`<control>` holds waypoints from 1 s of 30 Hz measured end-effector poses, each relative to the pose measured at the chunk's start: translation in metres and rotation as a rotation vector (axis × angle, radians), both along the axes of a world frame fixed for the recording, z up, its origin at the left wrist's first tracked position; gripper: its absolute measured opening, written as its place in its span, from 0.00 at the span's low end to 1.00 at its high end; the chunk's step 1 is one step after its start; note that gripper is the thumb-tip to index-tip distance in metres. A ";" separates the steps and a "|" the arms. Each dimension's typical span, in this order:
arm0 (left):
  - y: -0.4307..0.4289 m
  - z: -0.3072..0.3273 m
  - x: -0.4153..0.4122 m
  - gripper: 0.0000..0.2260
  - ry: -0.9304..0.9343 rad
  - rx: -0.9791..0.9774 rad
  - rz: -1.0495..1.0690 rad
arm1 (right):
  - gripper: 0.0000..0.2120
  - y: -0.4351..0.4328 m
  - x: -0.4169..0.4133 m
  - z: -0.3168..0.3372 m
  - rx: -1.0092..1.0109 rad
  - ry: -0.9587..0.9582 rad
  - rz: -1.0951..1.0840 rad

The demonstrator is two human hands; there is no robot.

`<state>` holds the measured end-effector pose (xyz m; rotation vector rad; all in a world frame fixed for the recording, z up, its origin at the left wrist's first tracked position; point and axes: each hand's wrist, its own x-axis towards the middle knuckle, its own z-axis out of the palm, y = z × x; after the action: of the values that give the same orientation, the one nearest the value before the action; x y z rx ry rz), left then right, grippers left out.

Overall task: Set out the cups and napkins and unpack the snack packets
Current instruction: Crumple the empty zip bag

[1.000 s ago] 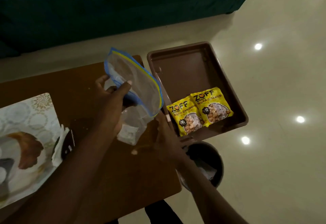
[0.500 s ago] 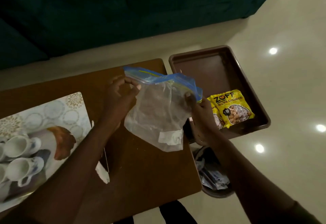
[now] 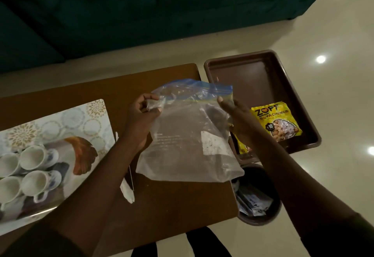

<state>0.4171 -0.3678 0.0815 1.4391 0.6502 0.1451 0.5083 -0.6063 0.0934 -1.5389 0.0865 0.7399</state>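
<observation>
A clear zip bag (image 3: 188,143) with a blue seal strip hangs above the brown table (image 3: 172,212), looking empty. My left hand (image 3: 142,117) pinches its top left corner and my right hand (image 3: 236,121) holds its top right edge. Yellow snack packets (image 3: 277,123) lie in the brown tray (image 3: 244,68) to the right; my right forearm partly hides one of them. Several white cups (image 3: 32,167) stand on a patterned tray (image 3: 60,119) at the left. A white napkin (image 3: 127,192) lies on the table beneath my left forearm.
A dark round bin (image 3: 261,212) holding wrappers stands on the floor beside the table's right edge, below the brown tray. A dark green sofa (image 3: 141,9) runs along the back. The pale tiled floor (image 3: 334,104) reflects ceiling lights at the right.
My right hand has come up and taken the bag's right edge; the bag, first held up open by the left hand alone, now hangs spread flat between both hands. The view shifted left, revealing the cups.
</observation>
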 end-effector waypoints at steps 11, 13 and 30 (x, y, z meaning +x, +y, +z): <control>-0.004 -0.005 -0.014 0.51 0.194 -0.274 -0.215 | 0.21 0.010 -0.006 0.000 0.216 0.092 -0.104; -0.007 -0.005 -0.013 0.45 0.002 -0.132 -0.145 | 0.41 0.005 -0.009 0.000 -0.040 0.226 -0.013; 0.001 0.003 0.003 0.26 0.500 0.477 -0.514 | 0.40 0.014 -0.016 0.007 -0.710 -0.491 0.474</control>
<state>0.4197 -0.3666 0.0843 2.0886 0.6455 -0.5100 0.4921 -0.5921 0.1003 -2.4315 -0.4396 0.7074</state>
